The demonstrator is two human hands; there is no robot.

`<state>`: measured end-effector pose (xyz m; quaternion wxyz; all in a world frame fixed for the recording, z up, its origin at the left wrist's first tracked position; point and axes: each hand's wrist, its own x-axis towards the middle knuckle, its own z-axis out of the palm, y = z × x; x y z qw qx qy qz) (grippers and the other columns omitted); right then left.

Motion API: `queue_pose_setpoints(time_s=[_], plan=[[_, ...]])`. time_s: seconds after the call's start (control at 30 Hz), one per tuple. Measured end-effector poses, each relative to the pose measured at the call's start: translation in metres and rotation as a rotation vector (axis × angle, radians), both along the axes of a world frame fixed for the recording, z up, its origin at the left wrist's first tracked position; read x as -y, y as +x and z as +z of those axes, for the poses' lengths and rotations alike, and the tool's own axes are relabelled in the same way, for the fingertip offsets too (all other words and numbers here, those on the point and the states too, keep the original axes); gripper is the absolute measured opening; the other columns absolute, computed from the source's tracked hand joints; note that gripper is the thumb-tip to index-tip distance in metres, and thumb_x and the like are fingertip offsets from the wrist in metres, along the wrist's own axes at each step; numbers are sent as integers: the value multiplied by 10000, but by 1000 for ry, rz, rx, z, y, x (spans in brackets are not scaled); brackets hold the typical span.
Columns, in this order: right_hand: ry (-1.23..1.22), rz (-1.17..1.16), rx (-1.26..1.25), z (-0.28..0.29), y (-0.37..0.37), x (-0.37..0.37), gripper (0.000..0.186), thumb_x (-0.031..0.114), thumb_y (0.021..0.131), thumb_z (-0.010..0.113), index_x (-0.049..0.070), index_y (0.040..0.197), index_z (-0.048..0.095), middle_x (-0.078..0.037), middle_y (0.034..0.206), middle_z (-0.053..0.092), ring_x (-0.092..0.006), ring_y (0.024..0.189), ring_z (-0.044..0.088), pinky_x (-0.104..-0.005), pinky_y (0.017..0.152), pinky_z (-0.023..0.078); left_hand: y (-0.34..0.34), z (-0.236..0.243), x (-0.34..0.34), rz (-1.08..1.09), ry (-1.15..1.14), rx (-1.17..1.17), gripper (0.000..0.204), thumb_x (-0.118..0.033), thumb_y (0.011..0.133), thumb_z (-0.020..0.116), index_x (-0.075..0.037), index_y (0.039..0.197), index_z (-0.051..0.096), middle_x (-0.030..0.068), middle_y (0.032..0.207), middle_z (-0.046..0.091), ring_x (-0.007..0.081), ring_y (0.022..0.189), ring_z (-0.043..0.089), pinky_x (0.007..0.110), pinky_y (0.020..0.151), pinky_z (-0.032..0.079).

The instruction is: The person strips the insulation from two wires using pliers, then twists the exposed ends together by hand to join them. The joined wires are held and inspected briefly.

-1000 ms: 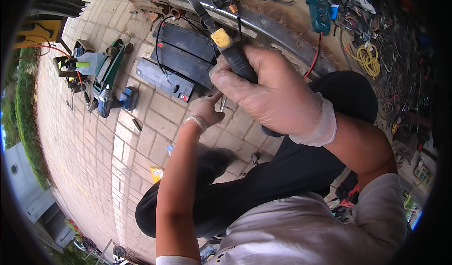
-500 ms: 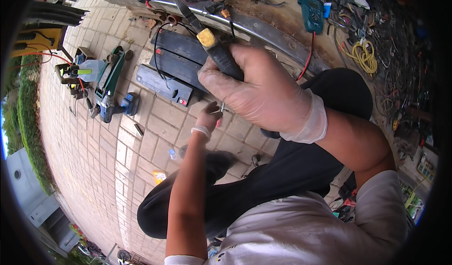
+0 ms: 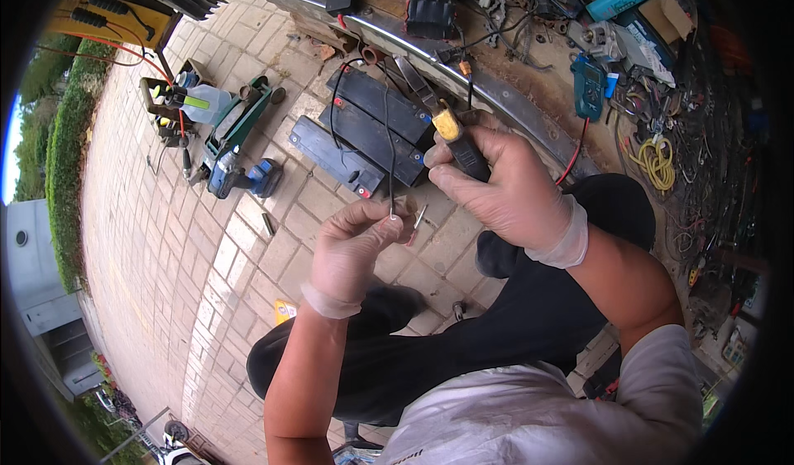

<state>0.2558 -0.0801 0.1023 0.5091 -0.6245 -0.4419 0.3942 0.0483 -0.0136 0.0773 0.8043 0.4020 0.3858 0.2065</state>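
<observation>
My left hand (image 3: 357,246) wears a clear glove and pinches the end of a thin black cable (image 3: 386,151) between thumb and fingers. A pale tip shows at the pinch. In my gloved right hand (image 3: 513,180) is a knife (image 3: 457,138) with a black and yellow handle, its metal blade pointing up and to the left. Beyond both hands, three dark block batteries (image 3: 337,157) lie side by side on the paving, and the cable runs over them. Beside my left fingertips is a small silver and red piece (image 3: 420,217); whether I hold it I cannot tell.
A blue cordless drill (image 3: 240,176) and a green tool tray (image 3: 240,122) lie to the left on the bricks. At the right, a cluttered bench (image 3: 529,93) bears a teal multimeter (image 3: 589,85), a yellow cord coil (image 3: 655,163) and many loose wires.
My left hand has risen from low near the paving and now pinches the black cable. My right hand, still holding the knife, is farther from me. The view has shifted.
</observation>
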Motion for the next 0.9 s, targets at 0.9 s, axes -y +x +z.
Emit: queue_pose_setpoints(time_s=[0.9], plan=[[-131, 239, -494, 0, -28, -27, 155, 32, 859, 692, -21, 1002, 668, -39, 1041, 627, -104, 935, 598, -269, 840, 495, -2, 7, -16, 28, 485, 77, 151, 30, 753, 783, -18, 870, 700, 171, 1291, 584, 240, 1157, 554, 366, 996, 425]])
